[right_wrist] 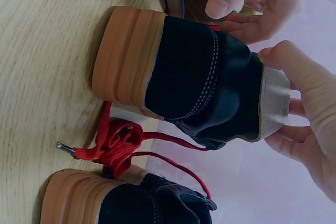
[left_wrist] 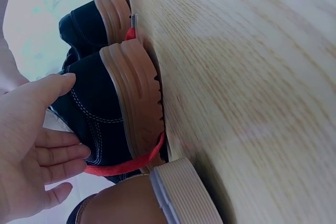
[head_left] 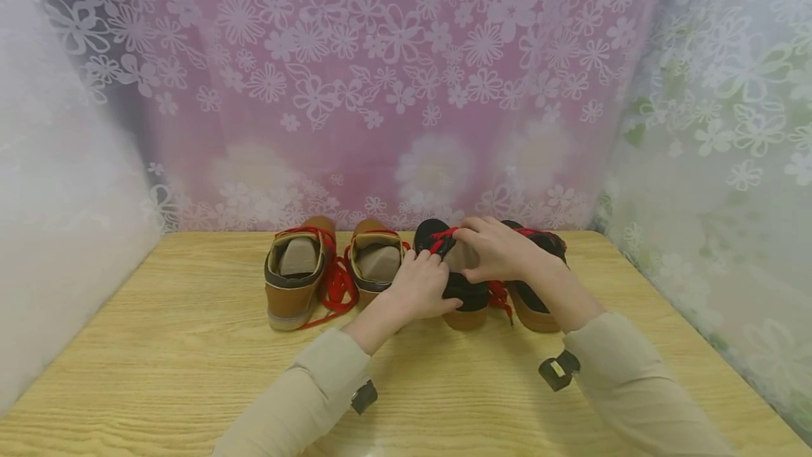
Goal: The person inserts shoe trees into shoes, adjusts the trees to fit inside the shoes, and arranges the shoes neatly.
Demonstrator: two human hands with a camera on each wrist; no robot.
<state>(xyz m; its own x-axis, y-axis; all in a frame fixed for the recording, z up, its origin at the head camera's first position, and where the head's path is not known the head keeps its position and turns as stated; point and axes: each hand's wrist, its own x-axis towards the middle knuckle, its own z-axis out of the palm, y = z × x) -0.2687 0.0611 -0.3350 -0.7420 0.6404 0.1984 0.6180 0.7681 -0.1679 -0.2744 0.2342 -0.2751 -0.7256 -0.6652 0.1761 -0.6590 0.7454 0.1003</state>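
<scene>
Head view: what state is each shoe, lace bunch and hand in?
Left brown shoe: upright, stuffed
Right brown shoe: upright, stuffed, partly hidden
Left black shoe: upright, stuffed
Right black shoe: upright, partly hidden
Red lace between brown shoes: loosely bunched
Red lace between black shoes: loosely bunched
Left hand: relaxed, beside left black shoe
Right hand: curved over left black shoe's opening; grip unclear

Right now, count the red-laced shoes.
4, in a row: brown, dark-collared shoe, leftmost; second brown shoe beside it; black, orange-soled shoe, third; second black shoe, rightmost.
</scene>
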